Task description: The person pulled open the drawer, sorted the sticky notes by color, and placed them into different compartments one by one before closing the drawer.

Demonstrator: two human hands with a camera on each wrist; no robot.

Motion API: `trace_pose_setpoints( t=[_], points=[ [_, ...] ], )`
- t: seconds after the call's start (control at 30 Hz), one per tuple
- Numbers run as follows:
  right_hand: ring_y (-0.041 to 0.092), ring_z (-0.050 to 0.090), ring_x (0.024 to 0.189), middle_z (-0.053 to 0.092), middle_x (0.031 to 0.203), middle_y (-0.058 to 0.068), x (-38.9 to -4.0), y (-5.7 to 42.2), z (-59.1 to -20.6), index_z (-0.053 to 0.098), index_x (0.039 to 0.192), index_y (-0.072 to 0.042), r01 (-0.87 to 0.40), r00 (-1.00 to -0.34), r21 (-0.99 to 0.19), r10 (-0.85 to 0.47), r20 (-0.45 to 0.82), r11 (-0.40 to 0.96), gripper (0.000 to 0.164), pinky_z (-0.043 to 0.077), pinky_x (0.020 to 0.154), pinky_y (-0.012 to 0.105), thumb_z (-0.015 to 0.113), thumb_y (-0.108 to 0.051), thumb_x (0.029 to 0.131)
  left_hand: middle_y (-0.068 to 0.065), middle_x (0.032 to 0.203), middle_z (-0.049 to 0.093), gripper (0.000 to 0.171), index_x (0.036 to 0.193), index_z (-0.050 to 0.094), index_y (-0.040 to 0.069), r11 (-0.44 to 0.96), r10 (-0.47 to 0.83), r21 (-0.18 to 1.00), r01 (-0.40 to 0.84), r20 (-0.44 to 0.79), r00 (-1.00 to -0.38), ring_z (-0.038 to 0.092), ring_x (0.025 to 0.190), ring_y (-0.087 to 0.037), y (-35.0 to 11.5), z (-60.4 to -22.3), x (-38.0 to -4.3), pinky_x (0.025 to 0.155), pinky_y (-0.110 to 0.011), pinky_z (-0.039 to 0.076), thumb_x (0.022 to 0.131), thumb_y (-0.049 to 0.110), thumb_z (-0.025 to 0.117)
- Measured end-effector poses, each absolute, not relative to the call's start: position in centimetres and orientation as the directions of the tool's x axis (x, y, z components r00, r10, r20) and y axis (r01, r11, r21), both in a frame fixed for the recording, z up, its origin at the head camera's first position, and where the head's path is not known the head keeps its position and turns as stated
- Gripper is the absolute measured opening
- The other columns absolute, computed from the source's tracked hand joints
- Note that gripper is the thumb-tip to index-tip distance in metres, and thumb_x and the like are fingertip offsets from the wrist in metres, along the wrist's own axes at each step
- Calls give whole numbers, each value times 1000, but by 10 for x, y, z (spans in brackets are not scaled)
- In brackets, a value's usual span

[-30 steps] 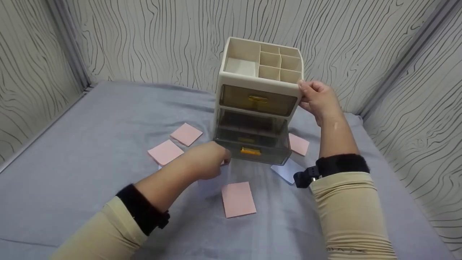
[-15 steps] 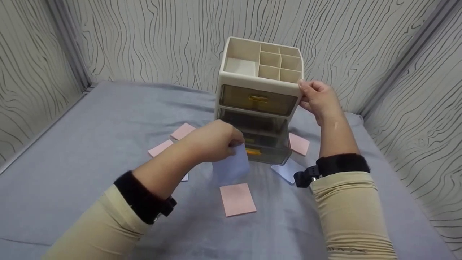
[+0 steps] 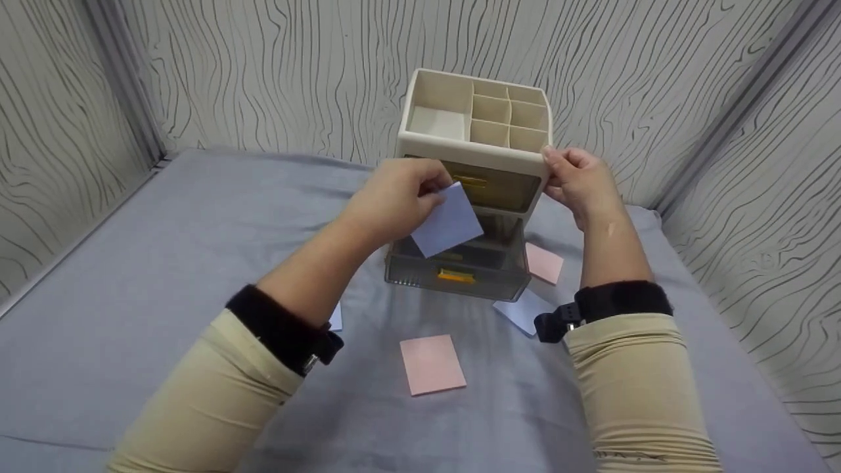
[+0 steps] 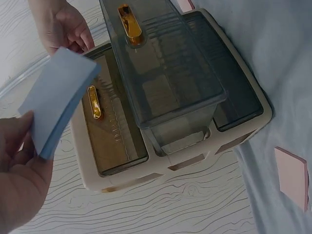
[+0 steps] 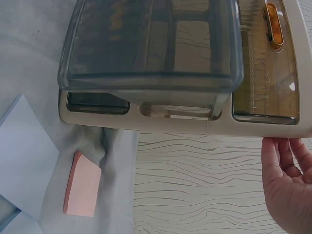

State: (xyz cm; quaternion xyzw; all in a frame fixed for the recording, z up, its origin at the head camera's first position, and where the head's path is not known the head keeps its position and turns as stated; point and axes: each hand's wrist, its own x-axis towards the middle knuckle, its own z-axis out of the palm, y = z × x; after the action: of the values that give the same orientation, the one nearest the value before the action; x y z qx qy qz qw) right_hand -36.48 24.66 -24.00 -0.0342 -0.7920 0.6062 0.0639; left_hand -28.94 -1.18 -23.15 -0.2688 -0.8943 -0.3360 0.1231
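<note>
My left hand [image 3: 397, 197] pinches a blue sticky note pad [image 3: 448, 225] by one edge, with the pad's square face towards the head camera. The pad is raised in front of a cream drawer organizer [image 3: 473, 146], overlapping its pulled-out middle drawer [image 3: 489, 284] in the head view. That drawer is smoky and see-through, with a gold handle. Thumb and fingers of my right hand [image 3: 581, 180] hold the organizer's upper right side, close to its front corner. The left wrist view shows the pad's thickness [image 4: 61, 100] and the top drawer [image 4: 114, 131] pushed in.
A pink sticky note pad [image 3: 433, 364] lies on the grey cloth [image 3: 217, 217] in front of the organizer. Another pink pad [image 3: 544, 263] and a blue pad [image 3: 523, 312] lie at its right. A blue corner [image 3: 336, 318] peeks out beside my left forearm. Patterned panels [image 3: 276, 72] stand behind.
My left hand has picked the blue pad up from the cloth and carried it up and right to the front of the organizer. The right hand keeps its place.
</note>
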Motion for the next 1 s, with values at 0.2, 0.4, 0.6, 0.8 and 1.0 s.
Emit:
trace_pose_setpoints(
  t=[0.2, 0.4, 0.6, 0.8, 1.0],
  points=[
    [22, 49, 97, 49, 102, 11, -365, 248, -241, 52, 99, -8, -22, -990, -967, 129, 57, 255, 44, 41, 86, 33, 57, -45, 76, -3, 90, 59, 19, 90, 61, 8, 689, 406, 425, 588, 445, -798, 53, 83, -14, -1, -239, -305, 73, -25, 43, 81, 0, 47],
    [23, 49, 99, 50, 104, 11, -364, 247, -240, 53, 100, -9, -4, -990, -966, 132, 40, 258, 44, 41, 86, 33, 57, -46, 76, -4, 87, 57, 22, 90, 61, 9, 735, 466, 343, 585, 371, -803, 51, 83, -17, 7, -255, -316, 74, -27, 42, 79, -3, 45],
    [22, 49, 98, 50, 103, 11, -364, 247, -240, 53, 99, -10, -12, -990, -964, 133, 49, 264, 44, 41, 86, 32, 57, -46, 76, -5, 91, 58, 21, 95, 61, 9, 774, 516, 271, 572, 252, -818, 53, 88, -19, 11, -264, -325, 78, -30, 42, 83, 3, 44],
    [22, 50, 97, 51, 101, 12, -365, 246, -240, 54, 99, -8, -33, -991, -972, 121, 63, 233, 40, 42, 85, 31, 58, -41, 78, -4, 88, 60, 20, 90, 62, 10, 807, 536, 211, 551, 131, -834, 54, 83, -18, 13, -270, -329, 75, -31, 44, 82, 4, 45],
    [23, 49, 100, 49, 105, 13, -367, 246, -239, 53, 101, -8, -13, -990, -970, 132, 46, 243, 43, 41, 87, 32, 57, -43, 78, -2, 83, 59, 17, 85, 62, 11, 840, 513, 172, 514, 56, -856, 51, 75, -17, 16, -279, -335, 69, -31, 43, 77, 3, 49]
  ],
)
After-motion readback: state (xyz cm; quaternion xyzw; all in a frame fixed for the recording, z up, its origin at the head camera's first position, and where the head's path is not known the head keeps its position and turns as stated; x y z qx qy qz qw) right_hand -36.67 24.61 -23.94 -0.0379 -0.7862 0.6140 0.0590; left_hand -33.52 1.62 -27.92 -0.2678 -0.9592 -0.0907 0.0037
